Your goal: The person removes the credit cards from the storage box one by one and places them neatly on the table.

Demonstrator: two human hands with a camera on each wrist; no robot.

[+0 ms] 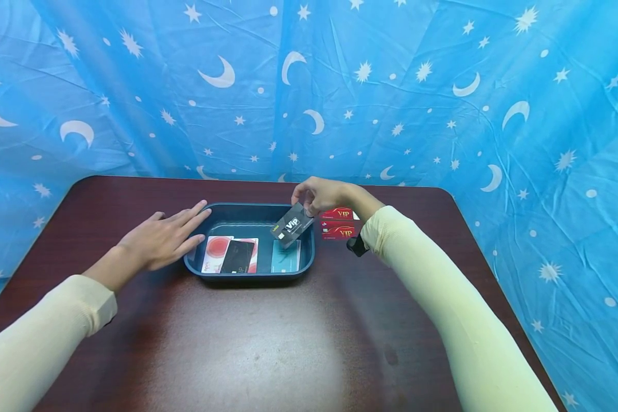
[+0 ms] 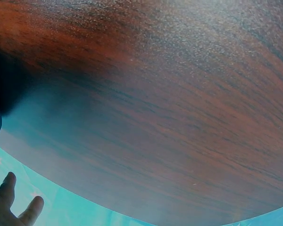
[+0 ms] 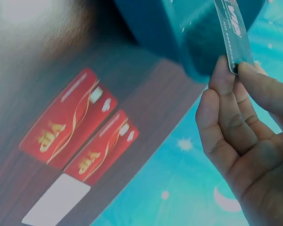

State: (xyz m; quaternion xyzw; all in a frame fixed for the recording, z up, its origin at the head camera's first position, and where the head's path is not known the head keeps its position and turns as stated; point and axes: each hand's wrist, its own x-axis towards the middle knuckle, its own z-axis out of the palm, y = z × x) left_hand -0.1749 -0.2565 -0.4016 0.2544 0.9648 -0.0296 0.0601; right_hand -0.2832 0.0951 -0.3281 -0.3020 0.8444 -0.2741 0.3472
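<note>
Between thumb and fingers, my right hand [image 1: 321,194] pinches a black VIP card [image 1: 292,224] by one corner, tilted over the right side of a dark blue tray [image 1: 249,277]. The right wrist view shows the same black card [image 3: 236,33] at the fingertips. My left hand [image 1: 167,237] lies with straight fingers at the tray's left rim. Inside the tray, white cards with red circles [image 1: 218,252] lie at the left, partly under another black card [image 1: 238,256]. A light blue card [image 1: 285,257] lies at the tray's right.
Two red VIP cards [image 1: 338,230] lie on the brown table [image 1: 268,343] right of the tray. Next to them is a white card [image 3: 56,200], mostly hidden by my right wrist in the head view. A blue curtain [image 1: 371,103] with moons and stars hangs behind the table.
</note>
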